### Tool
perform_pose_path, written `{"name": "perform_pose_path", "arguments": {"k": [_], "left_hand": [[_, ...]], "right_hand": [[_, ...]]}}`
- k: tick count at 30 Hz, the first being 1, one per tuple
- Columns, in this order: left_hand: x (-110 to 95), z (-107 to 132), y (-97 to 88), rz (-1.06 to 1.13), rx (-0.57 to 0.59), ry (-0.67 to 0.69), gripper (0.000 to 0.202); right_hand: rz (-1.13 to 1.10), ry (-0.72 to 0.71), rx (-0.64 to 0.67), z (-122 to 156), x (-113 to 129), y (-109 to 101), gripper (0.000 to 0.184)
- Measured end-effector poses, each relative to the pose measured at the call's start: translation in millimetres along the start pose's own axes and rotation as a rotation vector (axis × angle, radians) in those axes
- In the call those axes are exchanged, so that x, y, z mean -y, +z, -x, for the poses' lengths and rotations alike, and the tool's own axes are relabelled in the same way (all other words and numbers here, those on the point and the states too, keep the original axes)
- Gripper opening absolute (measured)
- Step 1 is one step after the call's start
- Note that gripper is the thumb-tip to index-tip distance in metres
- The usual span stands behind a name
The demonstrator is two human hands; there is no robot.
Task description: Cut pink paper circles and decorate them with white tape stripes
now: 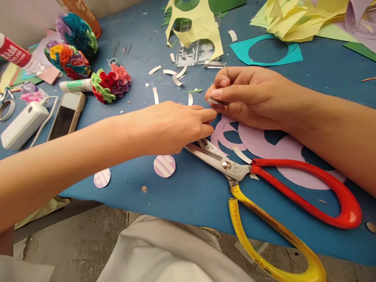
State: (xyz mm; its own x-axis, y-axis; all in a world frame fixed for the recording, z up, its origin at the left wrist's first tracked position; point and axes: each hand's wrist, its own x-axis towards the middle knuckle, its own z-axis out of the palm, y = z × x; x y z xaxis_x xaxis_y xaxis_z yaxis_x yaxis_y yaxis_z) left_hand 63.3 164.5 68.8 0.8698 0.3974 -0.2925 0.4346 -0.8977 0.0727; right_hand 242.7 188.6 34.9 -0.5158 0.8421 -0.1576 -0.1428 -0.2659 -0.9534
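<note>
My right hand (249,92) pinches a small greyish scrap (215,101) between thumb and fingertips; its kind is too small to tell. Reaching in from the left, my left hand (188,123) has its fingers curled together close to my right fingertips. Whatever those fingers hold, if anything, is hidden. Just below them lie large scissors (226,165) with one red and one yellow handle, blade tips partly covered by my left hand. Lilac paper pieces with round cut-outs (258,143) rest under my right wrist. Two striped lilac paper discs (164,166) lie left of the scissors.
Quilled paper flower balls (69,58) and a glue stick (76,85) stand at the left, by a phone (67,113) and a white power bank (25,124). White paper strips (178,74), a teal cut-out (266,60) and yellow paper (290,19) lie farther back.
</note>
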Motion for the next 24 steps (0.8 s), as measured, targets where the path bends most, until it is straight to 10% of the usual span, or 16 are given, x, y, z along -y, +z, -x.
{"name": "perform_pose_path", "arguments": {"k": [24], "left_hand": [[10,9,12.3,0.366,-0.208,-0.053,0.017]], "right_hand": [[-0.064,0.043,-0.033,-1,0,-1,0.031]]}}
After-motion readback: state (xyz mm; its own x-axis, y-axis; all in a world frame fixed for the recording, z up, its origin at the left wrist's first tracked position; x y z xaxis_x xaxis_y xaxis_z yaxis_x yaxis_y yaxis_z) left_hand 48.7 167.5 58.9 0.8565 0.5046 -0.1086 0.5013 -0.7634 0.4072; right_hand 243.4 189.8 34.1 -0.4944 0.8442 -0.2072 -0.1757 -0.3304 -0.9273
